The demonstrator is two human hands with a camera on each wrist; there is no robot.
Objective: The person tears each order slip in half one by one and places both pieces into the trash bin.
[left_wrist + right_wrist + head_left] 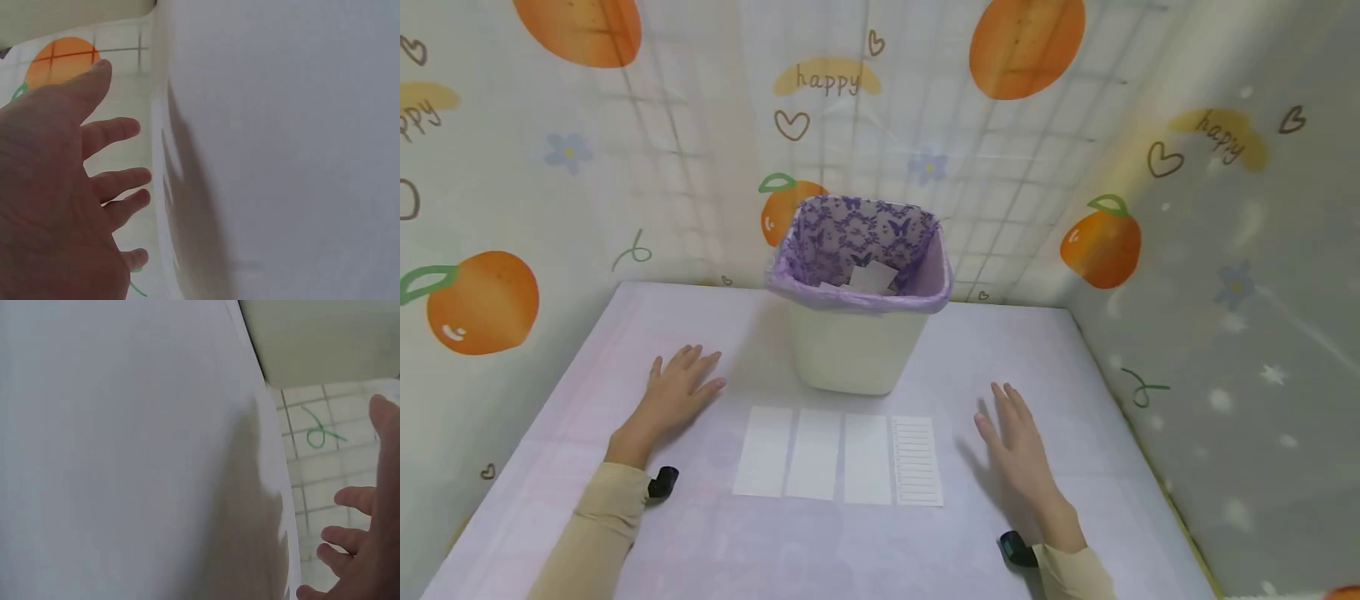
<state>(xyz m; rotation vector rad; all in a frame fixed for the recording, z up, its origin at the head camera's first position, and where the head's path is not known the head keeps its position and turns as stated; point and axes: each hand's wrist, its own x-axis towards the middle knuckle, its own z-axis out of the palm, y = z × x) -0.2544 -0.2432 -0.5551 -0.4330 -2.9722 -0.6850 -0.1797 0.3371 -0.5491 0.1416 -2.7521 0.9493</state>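
Four paper strips would exceed a count, so several white paper strips lie side by side on the table; the plain left strip [763, 452] is nearest my left hand, and the lined right strip [917, 461] is nearest my right. Behind them stands a cream bin [857, 350] with a purple patterned liner [861, 300] folded over its rim. White paper pieces [874, 277] show inside it. My left hand [673, 396] is left of the strips, fingers spread, holding nothing. To their right, my right hand [1018, 450] has its fingers extended and holds nothing.
The table [835, 550] has a pale lilac cover. Patterned curtains with oranges surround it: a back curtain [715, 183], and others at left and right. A small black device [662, 483] sits at the left wrist, another black device [1018, 550] at the right.
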